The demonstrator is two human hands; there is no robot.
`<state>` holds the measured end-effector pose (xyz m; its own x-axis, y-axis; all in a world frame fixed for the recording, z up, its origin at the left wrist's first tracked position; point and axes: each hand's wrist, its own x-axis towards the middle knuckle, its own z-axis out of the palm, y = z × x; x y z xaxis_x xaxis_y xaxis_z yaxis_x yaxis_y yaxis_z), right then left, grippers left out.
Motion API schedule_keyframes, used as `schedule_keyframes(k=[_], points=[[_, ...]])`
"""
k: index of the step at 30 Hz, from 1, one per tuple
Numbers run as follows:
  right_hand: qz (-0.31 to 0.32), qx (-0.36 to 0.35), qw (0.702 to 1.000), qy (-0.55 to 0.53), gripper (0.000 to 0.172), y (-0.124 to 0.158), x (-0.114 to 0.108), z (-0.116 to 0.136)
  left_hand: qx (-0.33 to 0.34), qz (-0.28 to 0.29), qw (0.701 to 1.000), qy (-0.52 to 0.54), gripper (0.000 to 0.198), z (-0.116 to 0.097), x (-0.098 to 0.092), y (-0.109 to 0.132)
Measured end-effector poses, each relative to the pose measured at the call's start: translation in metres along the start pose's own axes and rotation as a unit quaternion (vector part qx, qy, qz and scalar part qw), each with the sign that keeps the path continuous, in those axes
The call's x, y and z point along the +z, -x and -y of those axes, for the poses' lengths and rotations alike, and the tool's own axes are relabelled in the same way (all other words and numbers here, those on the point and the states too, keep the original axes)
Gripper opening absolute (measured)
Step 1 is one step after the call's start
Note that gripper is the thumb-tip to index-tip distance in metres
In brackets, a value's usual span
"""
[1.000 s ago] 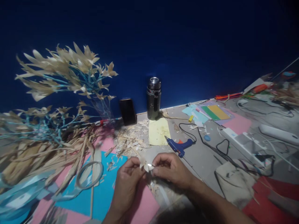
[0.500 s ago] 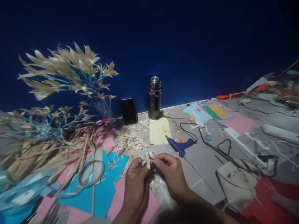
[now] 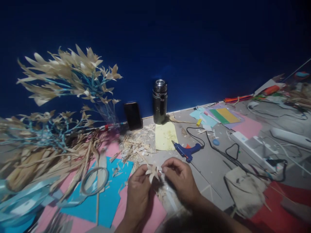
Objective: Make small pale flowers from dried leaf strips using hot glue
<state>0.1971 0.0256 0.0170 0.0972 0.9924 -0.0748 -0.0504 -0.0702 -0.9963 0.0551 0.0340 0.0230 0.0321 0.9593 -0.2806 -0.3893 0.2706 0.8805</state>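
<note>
A small cream flower (image 3: 153, 172) with pointed petals, like dried husk, is pinched between the thumb and fingers of my left hand (image 3: 139, 189). Just right of it, my right hand (image 3: 181, 179) is closed in a pinch, thumb against fingertips. A pale bit shows by those fingertips, too small to name. Below both hands lies a clear plastic wrap (image 3: 171, 199), partly hidden by my right arm. Beyond my right hand a blue glue gun (image 3: 188, 150) rests on its side, its nozzle over a yellow paper sheet (image 3: 166, 137).
Husk shavings (image 3: 136, 147) litter the table near a phone (image 3: 133, 116) and a steel flask (image 3: 160, 102). Left are flower branches (image 3: 73, 74), a ribbon roll (image 3: 84, 186) and blue paper (image 3: 109, 207). A power strip (image 3: 254, 149) and cables lie right.
My right fingertips have drawn slightly away from the flower, to the right. The flower has tilted and sits a little lower in my left fingers.
</note>
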Motion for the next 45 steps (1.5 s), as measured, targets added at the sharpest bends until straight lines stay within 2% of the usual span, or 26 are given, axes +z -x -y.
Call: schedule_keyframes(k=[5,8,10,12,17,20,23,25,28,29,30,32,34,35,37,40,45], points=[[0.092,0.023,0.994,-0.060,0.028,-0.010,-0.010,0.013,0.010,-0.006,1.000,-0.006,0.026,0.002,0.001,0.001],[0.105,0.052,0.989,-0.092,0.028,-0.012,-0.008,0.010,0.038,-0.024,0.998,-0.040,0.020,0.003,0.001,0.001],[0.104,0.079,0.984,-0.120,0.025,-0.011,-0.005,0.007,0.046,-0.028,0.997,-0.050,0.018,0.005,0.000,0.000],[0.092,0.102,0.980,-0.147,0.022,-0.011,-0.004,0.005,0.026,-0.022,0.999,-0.033,0.019,0.007,-0.001,-0.001],[0.032,0.119,0.973,-0.196,0.025,-0.013,-0.003,0.003,-0.037,0.007,0.996,0.081,0.033,0.014,0.002,-0.002],[0.017,0.112,0.974,-0.197,0.027,-0.012,0.001,-0.001,-0.062,0.003,0.989,0.137,0.034,0.017,0.007,-0.001],[0.015,0.103,0.978,-0.182,0.027,-0.008,0.007,-0.005,-0.071,-0.011,0.985,0.156,0.033,0.018,0.009,0.000],[0.040,0.089,0.985,-0.146,0.024,-0.008,0.003,-0.004,-0.070,-0.018,0.983,0.166,0.034,0.017,0.009,-0.001],[0.089,0.029,0.995,0.018,0.016,-0.015,-0.022,0.004,-0.065,-0.030,0.981,0.180,0.037,0.012,0.004,-0.006],[0.077,-0.004,0.992,0.103,0.014,-0.019,-0.036,0.006,-0.063,-0.033,0.981,0.180,0.037,0.009,0.002,-0.008],[0.056,-0.050,0.976,0.205,0.013,-0.024,-0.052,0.008,-0.059,-0.036,0.982,0.178,0.037,0.006,-0.001,-0.011],[0.019,-0.142,0.902,0.407,0.022,-0.036,-0.083,0.010,-0.051,-0.040,0.983,0.170,0.035,-0.002,-0.007,-0.017],[0.038,-0.163,0.819,0.549,0.036,-0.048,-0.108,0.007,-0.044,-0.043,0.985,0.162,0.034,-0.009,-0.013,-0.023],[0.045,-0.159,0.787,0.595,0.040,-0.053,-0.116,0.003,-0.040,-0.044,0.986,0.158,0.033,-0.012,-0.015,-0.026],[0.063,-0.154,0.744,0.647,0.040,-0.060,-0.126,-0.005,-0.030,-0.042,0.987,0.151,0.033,-0.017,-0.016,-0.034],[0.084,-0.176,0.728,0.658,0.035,-0.065,-0.130,-0.018,-0.031,-0.028,0.990,0.131,0.035,-0.019,-0.009,-0.046],[0.097,-0.233,0.762,0.596,0.029,-0.069,-0.141,-0.033,-0.042,-0.015,0.993,0.105,0.041,-0.014,0.010,-0.073]])
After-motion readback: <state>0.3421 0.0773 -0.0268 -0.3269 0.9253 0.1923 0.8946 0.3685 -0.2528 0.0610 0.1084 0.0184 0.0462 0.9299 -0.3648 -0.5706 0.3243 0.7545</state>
